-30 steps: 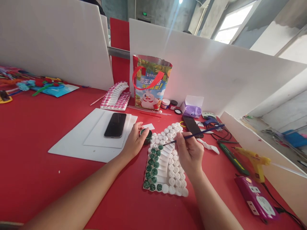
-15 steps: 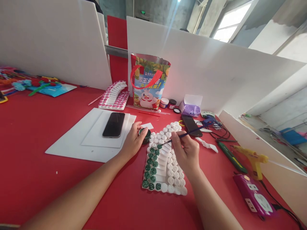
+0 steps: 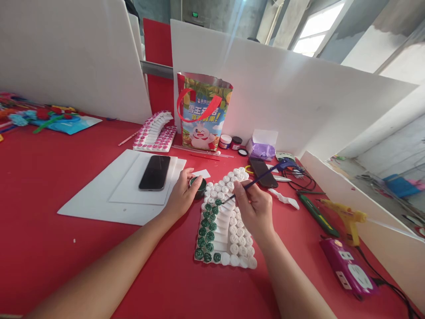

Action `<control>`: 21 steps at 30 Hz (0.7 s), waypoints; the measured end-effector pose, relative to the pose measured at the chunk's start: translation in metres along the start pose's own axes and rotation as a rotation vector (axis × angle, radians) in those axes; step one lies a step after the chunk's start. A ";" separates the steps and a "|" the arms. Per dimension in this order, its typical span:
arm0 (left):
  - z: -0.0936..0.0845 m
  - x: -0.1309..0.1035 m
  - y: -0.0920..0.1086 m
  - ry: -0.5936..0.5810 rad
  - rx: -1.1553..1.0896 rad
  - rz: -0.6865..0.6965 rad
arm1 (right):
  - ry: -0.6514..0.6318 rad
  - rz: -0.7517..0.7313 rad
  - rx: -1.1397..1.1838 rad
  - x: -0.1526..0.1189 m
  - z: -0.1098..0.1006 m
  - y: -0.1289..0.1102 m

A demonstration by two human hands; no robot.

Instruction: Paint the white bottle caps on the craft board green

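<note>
My right hand is closed around a dark blue paintbrush, its tip at a green rosette on the left side of a white model staircase. White rosettes border the steps on the right and at the top; those down the left edge are painted dark green. My left hand is wrapped around a small jar of dark green paint, tilted slightly, beside the staircase's upper left.
White boards with a black phone lie left. A pink-trimmed staircase, a colourful bag and paint jars stand behind. Along the right are another phone, a green cutter, a yellow glue gun and a purple power strip.
The whole view has shifted slightly. The brush tip has moved a little to the left over the same upper green rosette. Both hands keep their holds.
</note>
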State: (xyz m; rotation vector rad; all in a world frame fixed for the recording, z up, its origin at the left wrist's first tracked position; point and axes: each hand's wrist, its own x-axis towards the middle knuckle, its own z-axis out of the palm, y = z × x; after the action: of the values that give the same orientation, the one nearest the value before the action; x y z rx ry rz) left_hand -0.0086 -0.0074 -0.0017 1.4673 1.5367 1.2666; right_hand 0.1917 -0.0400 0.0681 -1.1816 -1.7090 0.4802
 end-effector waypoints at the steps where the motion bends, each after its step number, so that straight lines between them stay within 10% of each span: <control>1: 0.000 0.000 0.000 -0.001 0.001 -0.001 | 0.009 -0.003 0.009 0.000 0.000 0.000; 21: 0.001 0.001 0.000 0.001 -0.005 0.006 | -0.026 0.016 0.108 -0.002 0.005 -0.001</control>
State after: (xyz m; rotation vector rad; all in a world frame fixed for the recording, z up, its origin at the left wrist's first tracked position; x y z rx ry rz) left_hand -0.0076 -0.0065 -0.0017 1.4696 1.5301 1.2741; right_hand 0.1865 -0.0411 0.0660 -1.1163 -1.6756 0.5925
